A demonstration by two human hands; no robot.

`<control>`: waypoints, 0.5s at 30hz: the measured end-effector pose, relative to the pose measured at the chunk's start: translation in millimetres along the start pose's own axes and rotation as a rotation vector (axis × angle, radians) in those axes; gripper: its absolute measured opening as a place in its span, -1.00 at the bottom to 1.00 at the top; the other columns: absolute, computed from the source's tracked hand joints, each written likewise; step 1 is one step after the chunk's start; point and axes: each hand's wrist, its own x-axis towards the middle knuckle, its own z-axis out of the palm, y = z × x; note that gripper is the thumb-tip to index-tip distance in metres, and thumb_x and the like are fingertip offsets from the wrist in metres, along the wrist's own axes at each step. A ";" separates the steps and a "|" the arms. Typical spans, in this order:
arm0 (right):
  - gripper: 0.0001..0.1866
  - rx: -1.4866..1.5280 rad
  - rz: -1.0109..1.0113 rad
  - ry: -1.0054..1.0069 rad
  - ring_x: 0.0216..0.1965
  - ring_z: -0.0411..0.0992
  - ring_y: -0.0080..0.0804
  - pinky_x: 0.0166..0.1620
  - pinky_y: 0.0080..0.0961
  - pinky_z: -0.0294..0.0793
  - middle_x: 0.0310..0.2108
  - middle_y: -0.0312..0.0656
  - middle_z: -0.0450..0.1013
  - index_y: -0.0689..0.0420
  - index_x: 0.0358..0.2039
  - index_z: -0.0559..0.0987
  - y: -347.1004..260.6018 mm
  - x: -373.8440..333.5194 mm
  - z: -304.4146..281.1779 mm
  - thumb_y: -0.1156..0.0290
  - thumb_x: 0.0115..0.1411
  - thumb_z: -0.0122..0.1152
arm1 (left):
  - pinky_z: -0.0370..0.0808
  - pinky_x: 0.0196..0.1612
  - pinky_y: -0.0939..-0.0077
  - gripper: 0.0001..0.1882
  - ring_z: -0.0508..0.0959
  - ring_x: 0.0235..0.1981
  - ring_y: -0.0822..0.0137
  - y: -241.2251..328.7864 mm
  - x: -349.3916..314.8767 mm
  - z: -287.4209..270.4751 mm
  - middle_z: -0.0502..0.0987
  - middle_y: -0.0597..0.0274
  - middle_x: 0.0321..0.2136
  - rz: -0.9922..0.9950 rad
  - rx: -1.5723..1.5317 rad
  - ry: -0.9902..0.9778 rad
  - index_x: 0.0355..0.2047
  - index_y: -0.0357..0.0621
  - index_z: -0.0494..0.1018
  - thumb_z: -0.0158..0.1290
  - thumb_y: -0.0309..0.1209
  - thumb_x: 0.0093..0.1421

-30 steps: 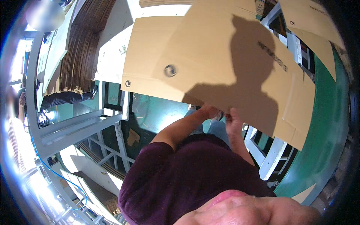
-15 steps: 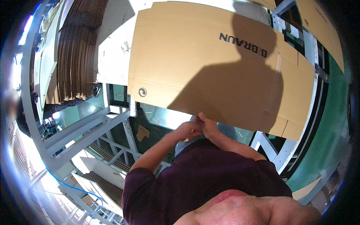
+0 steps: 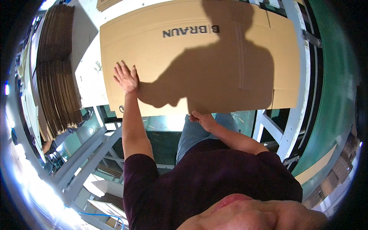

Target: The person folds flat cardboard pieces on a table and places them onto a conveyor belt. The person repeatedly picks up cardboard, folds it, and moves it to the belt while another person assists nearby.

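Observation:
A large flat brown cardboard sheet [image 3: 153, 73] with dark printing, creases and slots lies before me on a white work surface. My left hand [image 3: 126, 79] rests on its left part, palm down, fingers spread and holding nothing. At the sheet's near edge, close to my body, is my right hand [image 3: 205, 121]. Its fingers are curled in and the thumb lies along the edge. What those fingers hold, if anything, is hidden. A shadow of my head and shoulders covers much of the sheet.
Stacked folded cardboard [image 3: 57, 80] stands at the left. A pale metal frame [image 3: 86, 157] runs below it. On the right, a metal rail [image 3: 303, 76] borders a green surface [image 3: 329, 88]. Part of another cardboard piece [image 3: 105, 4] shows at the far edge.
My left hand has left my right hand, reached forward and left, and spread flat on the sheet. My right hand stays by the near edge. The whole view has shifted.

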 end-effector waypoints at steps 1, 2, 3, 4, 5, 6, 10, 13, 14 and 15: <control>-0.69 -0.015 0.009 -0.009 -0.35 0.45 -0.38 -0.23 -0.41 0.50 -0.34 -0.18 0.48 0.23 -0.27 0.50 -4.8 -4.4 -5.5 0.23 0.13 0.20 | -0.25 0.25 -0.09 -0.27 -0.14 0.30 0.01 6.3 -6.8 -2.0 -0.07 0.03 0.28 -0.023 -0.021 -0.006 0.27 -0.02 -0.05 -0.19 0.05 0.18; -0.69 -0.029 0.018 -0.019 -0.36 0.45 -0.38 -0.23 -0.42 0.51 -0.34 -0.18 0.48 0.23 -0.27 0.50 -8.6 -8.3 -11.5 0.24 0.12 0.21 | -0.24 0.25 -0.09 -0.27 -0.12 0.30 -0.01 21.2 -17.3 -3.2 -0.07 0.01 0.27 0.111 -0.068 0.035 0.26 -0.04 -0.04 -0.17 0.03 0.17; -0.69 -0.040 0.005 -0.018 -0.36 0.45 -0.39 -0.23 -0.42 0.50 -0.34 -0.18 0.48 0.23 -0.27 0.50 -9.4 -11.3 -19.7 0.24 0.12 0.22 | -0.22 0.25 -0.10 -0.26 -0.11 0.29 -0.02 42.8 -34.6 -0.6 -0.06 -0.01 0.27 0.243 -0.117 0.077 0.26 -0.06 -0.04 -0.14 0.00 0.16; -0.69 -0.051 -0.007 -0.024 -0.35 0.45 -0.40 -0.22 -0.43 0.50 -0.34 -0.18 0.47 0.23 -0.27 0.50 -9.2 -12.6 -28.2 0.24 0.11 0.22 | -0.21 0.25 -0.10 -0.26 -0.10 0.29 -0.04 67.3 -54.0 -0.7 -0.05 -0.03 0.26 0.373 -0.160 0.122 0.25 -0.08 -0.03 -0.12 -0.02 0.15; -0.69 -0.069 -0.014 -0.038 -0.35 0.45 -0.40 -0.21 -0.43 0.50 -0.33 -0.18 0.47 0.23 -0.27 0.50 -11.2 -15.2 -35.3 0.24 0.11 0.23 | -0.17 0.24 -0.12 -0.27 -0.05 0.27 -0.06 91.5 -80.2 4.1 0.00 -0.03 0.24 0.451 -0.073 0.018 0.23 -0.08 0.02 -0.07 -0.07 0.11; -0.70 -0.094 -0.033 -0.020 -0.35 0.45 -0.40 -0.22 -0.43 0.50 -0.33 -0.18 0.47 0.22 -0.26 0.50 -18.5 -22.6 -44.6 0.25 0.10 0.23 | -0.13 0.23 -0.15 -0.28 -0.01 0.26 -0.08 123.1 -110.7 9.3 0.04 -0.04 0.22 0.529 0.012 -0.089 0.21 -0.08 0.06 -0.02 -0.11 0.07; -0.72 -0.286 -0.074 0.160 -0.36 0.44 -0.37 -0.24 -0.40 0.48 -0.33 -0.20 0.45 0.21 -0.26 0.48 -65.7 -69.8 -130.0 0.34 0.05 0.25 | -0.09 0.24 -0.11 -0.29 0.10 0.23 0.06 251.2 -190.6 -52.6 0.22 0.06 0.12 0.824 -0.452 -0.461 0.02 -0.03 0.33 0.26 -0.25 -0.22; -0.62 -0.311 -0.152 0.347 -0.22 0.41 -0.32 -0.16 -0.36 0.45 -0.21 -0.24 0.42 0.16 -0.10 0.42 -107.5 -115.0 -249.3 0.41 0.04 0.23 | -0.11 0.26 -0.08 -0.47 0.15 0.20 0.05 287.3 -221.8 -46.8 0.25 0.11 0.11 0.913 -0.411 -0.375 -0.13 -0.02 0.43 0.25 -0.22 -0.18; -0.55 -0.073 -0.261 0.416 -0.12 0.38 -0.34 -0.12 -0.36 0.43 -0.12 -0.26 0.39 0.10 -0.03 0.39 -118.3 -133.3 -288.0 0.41 0.04 0.23 | -0.09 0.26 -0.09 -0.49 0.14 0.21 0.07 290.0 -227.6 -41.6 0.25 0.12 0.10 0.919 -0.406 -0.352 -0.14 -0.03 0.44 0.23 -0.24 -0.15; -0.52 0.089 -0.418 0.454 -0.10 0.36 -0.33 -0.08 -0.37 0.40 -0.09 -0.26 0.38 0.12 -0.01 0.37 -138.9 -147.8 -307.5 0.42 0.03 0.25 | -0.08 0.26 -0.11 -0.52 0.13 0.21 0.09 288.3 -232.7 -33.4 0.25 0.13 0.10 0.927 -0.396 -0.327 -0.14 -0.04 0.44 0.21 -0.26 -0.13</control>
